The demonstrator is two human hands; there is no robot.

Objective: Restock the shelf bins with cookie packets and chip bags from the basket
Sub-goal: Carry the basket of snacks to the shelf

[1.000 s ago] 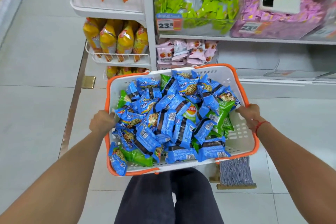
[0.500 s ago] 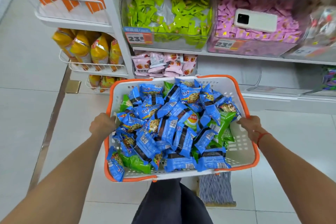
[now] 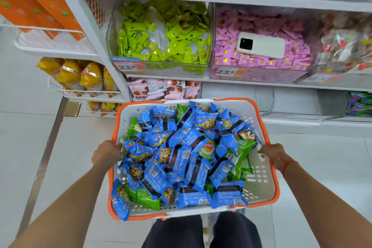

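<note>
White phone atop pink sweets

Both bare arms reach in from the lower corners of the frame toward its middle. The left hand, left of centre, is closed in a grip with knuckles up. The right hand, right of centre, is likewise closed, a red string at its wrist.
</note>
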